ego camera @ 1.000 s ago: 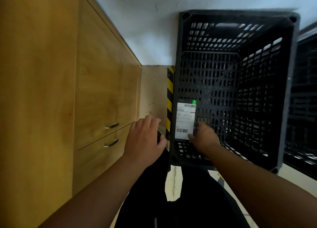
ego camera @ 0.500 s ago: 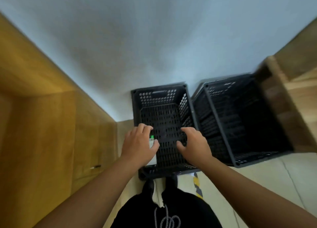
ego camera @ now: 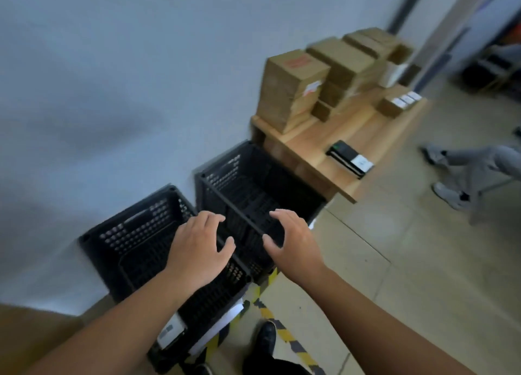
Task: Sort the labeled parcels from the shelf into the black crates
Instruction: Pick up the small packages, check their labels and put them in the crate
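Fingers (ego camera: pixel 210 219) spread, empty; labeled parcel (ego camera: pixel 170 331) in nearer crate (ego camera: pixel 93 242) under left forearm (ego camera: pixel 118 326), apart from fingers.

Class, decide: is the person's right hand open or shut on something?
Open: the right hand hovers over a black crate, fingers spread, holding nothing.

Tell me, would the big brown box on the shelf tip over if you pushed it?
Probably not easily: the big brown box has flat cardboard sides and sits flat on the shelf. It would likely slide, staying stiff, not floppy. Its weight cannot be told.
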`<state>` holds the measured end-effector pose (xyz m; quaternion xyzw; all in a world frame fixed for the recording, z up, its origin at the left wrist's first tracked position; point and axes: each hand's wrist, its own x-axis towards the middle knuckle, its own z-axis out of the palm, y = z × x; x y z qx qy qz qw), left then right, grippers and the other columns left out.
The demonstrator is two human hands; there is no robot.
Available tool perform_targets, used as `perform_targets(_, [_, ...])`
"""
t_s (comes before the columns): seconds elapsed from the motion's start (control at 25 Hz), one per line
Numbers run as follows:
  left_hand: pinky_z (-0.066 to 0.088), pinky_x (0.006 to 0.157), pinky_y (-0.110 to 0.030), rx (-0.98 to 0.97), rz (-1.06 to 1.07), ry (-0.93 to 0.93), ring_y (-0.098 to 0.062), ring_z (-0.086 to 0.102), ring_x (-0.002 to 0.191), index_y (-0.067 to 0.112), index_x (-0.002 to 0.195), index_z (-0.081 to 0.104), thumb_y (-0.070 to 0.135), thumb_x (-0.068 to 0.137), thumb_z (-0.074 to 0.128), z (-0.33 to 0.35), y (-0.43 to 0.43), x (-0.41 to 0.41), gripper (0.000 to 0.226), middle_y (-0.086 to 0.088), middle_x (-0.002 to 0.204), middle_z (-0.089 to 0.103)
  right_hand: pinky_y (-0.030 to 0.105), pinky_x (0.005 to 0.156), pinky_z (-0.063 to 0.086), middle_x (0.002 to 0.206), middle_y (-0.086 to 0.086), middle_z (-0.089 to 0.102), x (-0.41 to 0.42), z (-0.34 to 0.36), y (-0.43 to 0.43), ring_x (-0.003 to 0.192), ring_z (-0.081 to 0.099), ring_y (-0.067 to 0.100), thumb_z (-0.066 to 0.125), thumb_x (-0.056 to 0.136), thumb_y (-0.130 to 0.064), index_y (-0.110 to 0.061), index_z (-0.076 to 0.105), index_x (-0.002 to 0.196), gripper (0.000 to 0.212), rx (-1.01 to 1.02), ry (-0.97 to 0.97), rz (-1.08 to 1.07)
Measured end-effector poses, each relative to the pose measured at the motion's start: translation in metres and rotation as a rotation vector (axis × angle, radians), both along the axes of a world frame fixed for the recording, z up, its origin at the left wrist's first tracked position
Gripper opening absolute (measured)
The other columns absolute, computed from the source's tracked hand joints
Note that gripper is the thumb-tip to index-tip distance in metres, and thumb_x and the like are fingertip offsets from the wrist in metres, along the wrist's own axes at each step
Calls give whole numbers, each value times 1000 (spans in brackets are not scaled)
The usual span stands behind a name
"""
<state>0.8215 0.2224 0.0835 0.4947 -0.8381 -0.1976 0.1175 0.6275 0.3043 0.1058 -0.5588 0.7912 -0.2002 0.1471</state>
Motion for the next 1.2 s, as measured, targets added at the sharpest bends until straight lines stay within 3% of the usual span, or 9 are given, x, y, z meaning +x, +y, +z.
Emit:
perform_targets(0.16, [34, 113, -34, -56, -151, -35, -11, 47, 127, 28, 140, 47, 53, 97, 47, 11, 13, -60, 50, 12, 136, 48, 28, 115, 37, 149, -7, 51, -47, 9, 37, 138, 47, 13, 66, 97, -35, -22, 52, 146, 53, -36, -30, -157])
perform_targets(0.44, [34, 112, -32, -88, -343, -91, -10, 46, 126, 28, 142, 46, 52, 98, 49, 13, 37, -193, 50, 12, 138, 47, 28, 114, 38, 146, -9, 53, -158, 4, 93, 134, 50, 13, 65, 97, -33, -26, 50, 145, 51, -58, -103, -354])
perform_targets(0.8, [34, 106, -27, -105, -385, -116, -9, 48, 122, 29, 142, 46, 51, 98, 51, 14, 81, -357, 49, 12, 138, 47, 26, 113, 37, 147, -11, 51, -308, -1, 136, 135, 47, 8, 63, 97, -36, -29, 48, 147, 52, -33, -123, -352])
perform_targets(1.2, [38, 106, -30, -61, -327, -160, -10, 50, 121, 26, 142, 48, 51, 97, 51, -11, 47, -445, 51, 10, 136, 50, 25, 106, 40, 147, -9, 51, -409, -9, 105, 134, 48, 9, 60, 100, -36, -29, 47, 148, 50, 15, -153, -285])
